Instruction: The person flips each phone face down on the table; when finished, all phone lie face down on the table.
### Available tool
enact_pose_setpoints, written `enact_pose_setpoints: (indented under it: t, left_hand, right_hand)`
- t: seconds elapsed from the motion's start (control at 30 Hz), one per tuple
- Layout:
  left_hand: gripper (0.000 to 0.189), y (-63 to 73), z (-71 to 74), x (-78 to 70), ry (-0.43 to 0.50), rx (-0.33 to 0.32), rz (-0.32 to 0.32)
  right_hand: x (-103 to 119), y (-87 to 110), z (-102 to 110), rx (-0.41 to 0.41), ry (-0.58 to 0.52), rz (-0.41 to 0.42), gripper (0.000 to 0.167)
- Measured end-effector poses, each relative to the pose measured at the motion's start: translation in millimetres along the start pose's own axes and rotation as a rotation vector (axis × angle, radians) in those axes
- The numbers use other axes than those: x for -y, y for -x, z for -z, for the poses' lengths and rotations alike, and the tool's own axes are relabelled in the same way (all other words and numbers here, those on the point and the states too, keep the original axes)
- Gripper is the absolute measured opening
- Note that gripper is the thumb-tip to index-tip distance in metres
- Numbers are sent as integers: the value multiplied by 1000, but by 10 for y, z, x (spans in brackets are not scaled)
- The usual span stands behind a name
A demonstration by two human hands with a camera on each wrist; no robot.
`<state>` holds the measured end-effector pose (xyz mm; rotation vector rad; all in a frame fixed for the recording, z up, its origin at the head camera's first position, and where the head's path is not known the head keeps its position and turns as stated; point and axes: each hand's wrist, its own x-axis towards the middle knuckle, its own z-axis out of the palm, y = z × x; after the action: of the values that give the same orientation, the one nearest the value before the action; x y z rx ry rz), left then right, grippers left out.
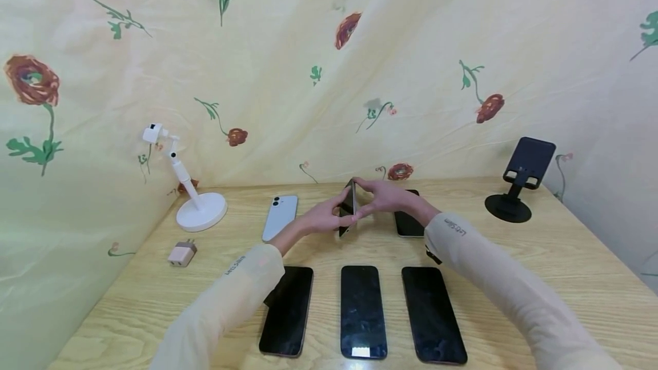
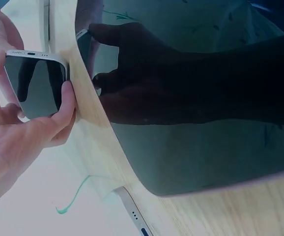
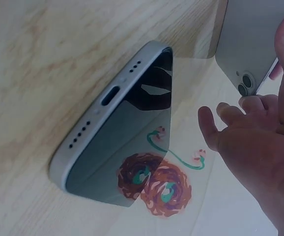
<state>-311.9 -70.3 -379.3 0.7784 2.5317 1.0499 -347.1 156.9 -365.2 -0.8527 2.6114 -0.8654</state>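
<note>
Above the back middle of the table, both hands hold one smartphone (image 1: 348, 205) tilted up on its side. My left hand (image 1: 325, 216) grips it from the left; in the left wrist view its dark screen (image 2: 41, 91) and pale bottom edge show between the fingers. My right hand (image 1: 386, 197) holds it from the right, with thumb and fingertips at its edges. The right wrist view shows its grey back (image 3: 255, 37), the fingers near two camera lenses. Behind my right wrist lies a dark-screened phone (image 1: 408, 222), partly hidden. A pale blue phone (image 1: 280, 214) lies face down left of my left hand.
Three phones lie face up in front: a left one (image 1: 288, 313) partly under the left sleeve, a middle one (image 1: 362, 310) and a right one (image 1: 434, 313). A white stand (image 1: 200, 210) and a plug charger (image 1: 182, 253) sit left; a black phone stand (image 1: 514, 187) stands right.
</note>
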Motion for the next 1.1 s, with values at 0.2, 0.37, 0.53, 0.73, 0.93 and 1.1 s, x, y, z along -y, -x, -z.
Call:
enact_pose_setpoints:
  t: [0.2, 0.37, 0.53, 0.73, 0.93, 1.1]
  left_hand:
    - [86, 12, 43, 12, 108, 42, -6]
    - [85, 36, 56, 13, 201, 53, -3]
    - [84, 42, 43, 45, 266, 48, 6]
    - [84, 81, 47, 35, 282, 40, 23]
    - [85, 106, 45, 53, 318, 17, 24]
    - [86, 110, 33, 68, 395, 12, 4]
  right_hand:
    - [45, -30, -11, 0, -20, 29, 113]
    - [56, -74, -35, -1, -76, 49, 113]
    - [56, -98, -75, 2, -114, 57, 114]
    - [80, -117, -114, 9, -145, 55, 110]
    - [70, -161, -163, 24, -189, 108, 98]
    - [64, -188, -209, 41, -205, 151, 92]
